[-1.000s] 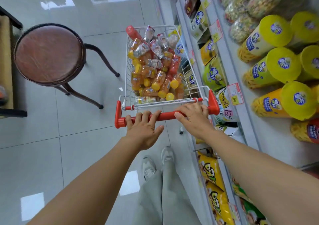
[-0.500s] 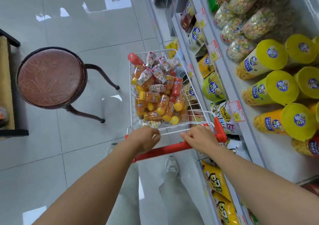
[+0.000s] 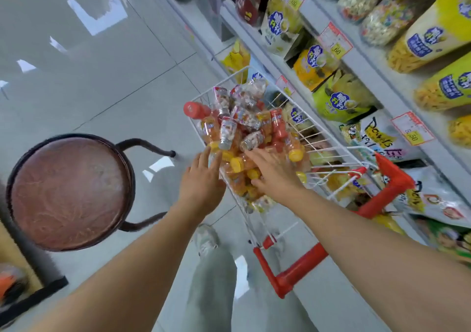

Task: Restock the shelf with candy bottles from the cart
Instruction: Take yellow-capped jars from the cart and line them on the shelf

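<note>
Starting at the left, a round brown stool [image 3: 68,191] stands on the tiled floor, well apart from the work. Next comes the left hand [image 3: 204,178], fingers straight and close together, touching the candy bottles [image 3: 242,133] at the near left wall of the cart [image 3: 392,186]. Just beside it the right hand [image 3: 272,173] lies with its fingers spread on top of the pile, pinching nothing. The bottles are all heaped in the cart's wire basket. They look small, light and stiff, made of clear smooth plastic that is probably slippery. The loose pile may roll when disturbed, so a grip round the body just below the yellow or red cap seems safest. On the shelf [image 3: 369,77] at the right, one price tag [image 3: 411,133] reads 5.50 and another [image 3: 336,46] ends in .60. A snack bag [image 3: 377,138] carries hand-lettered writing, perhaps "Powel's", though blur leaves that uncertain.
</note>
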